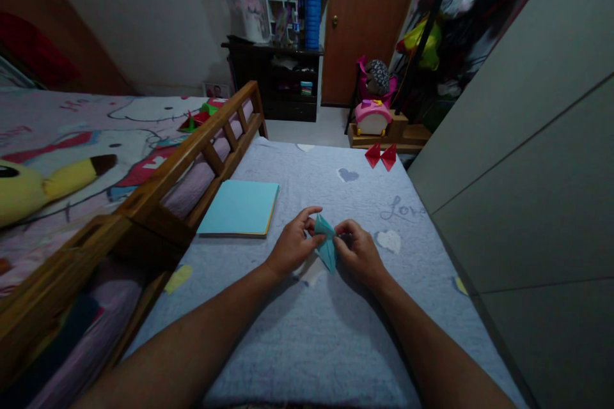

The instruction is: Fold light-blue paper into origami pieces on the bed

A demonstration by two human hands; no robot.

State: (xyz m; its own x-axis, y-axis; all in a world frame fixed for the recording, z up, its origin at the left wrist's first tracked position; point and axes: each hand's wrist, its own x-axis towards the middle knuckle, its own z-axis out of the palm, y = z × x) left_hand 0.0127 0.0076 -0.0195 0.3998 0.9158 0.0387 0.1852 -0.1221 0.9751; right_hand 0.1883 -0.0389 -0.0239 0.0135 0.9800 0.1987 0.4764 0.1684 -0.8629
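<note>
A piece of light blue origami paper [327, 249], folded into a narrow pointed shape, is held between my two hands above the bed. My left hand [297, 239] pinches its left side between thumb and fingers. On the opposite side, my right hand [359, 248] grips the edge with thumb and forefinger. One point of the folded paper aims down towards me. A stack of square blue paper [240, 208] lies flat to the left of my hands. Farther off, at the right, two red folded paper pieces [381, 156] rest side by side on the sheet.
A wooden bed rail [211, 156] runs along the left, with another bed [86, 115] beyond it carrying a yellow plush toy [48, 185]. Pale cabinet doors [537, 204] border the right side. A dark cabinet [275, 80] and a wooden door [369, 19] stand at the back.
</note>
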